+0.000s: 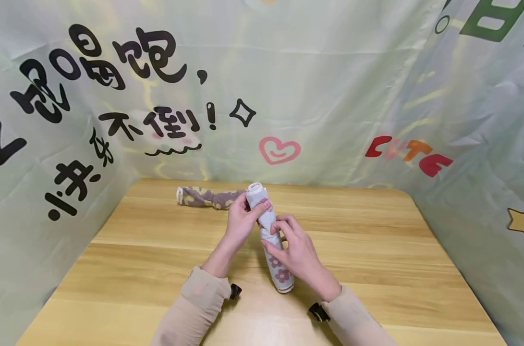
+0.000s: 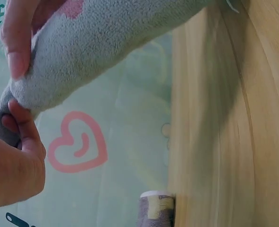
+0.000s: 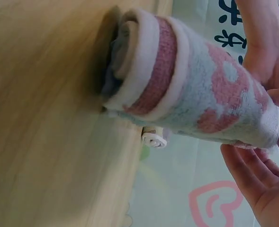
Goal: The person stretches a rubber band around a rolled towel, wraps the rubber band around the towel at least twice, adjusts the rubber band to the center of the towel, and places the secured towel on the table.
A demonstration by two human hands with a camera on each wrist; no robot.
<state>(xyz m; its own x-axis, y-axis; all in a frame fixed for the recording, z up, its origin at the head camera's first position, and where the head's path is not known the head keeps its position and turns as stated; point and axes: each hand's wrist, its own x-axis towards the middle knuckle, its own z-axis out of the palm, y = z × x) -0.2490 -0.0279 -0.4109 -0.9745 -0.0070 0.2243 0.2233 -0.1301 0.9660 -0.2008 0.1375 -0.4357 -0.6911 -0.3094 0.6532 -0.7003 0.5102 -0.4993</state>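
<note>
A rolled towel, pale blue-grey with pink flowers, stands tilted, its lower end close over the table. It narrows partway along, between the two hands. My left hand grips its upper section, thumb laid across the front. On the near side of the narrow part, my right hand pinches the cloth between thumb and fingers. The right wrist view shows the towel's coiled end with a white and pink border. Some of my right fingers are hidden behind the roll.
Behind the left hand, a second rolled towel, purple-brown with yellowish patches, lies on the wooden table; it too narrows along its length. A printed cloth backdrop encloses the table's back and sides.
</note>
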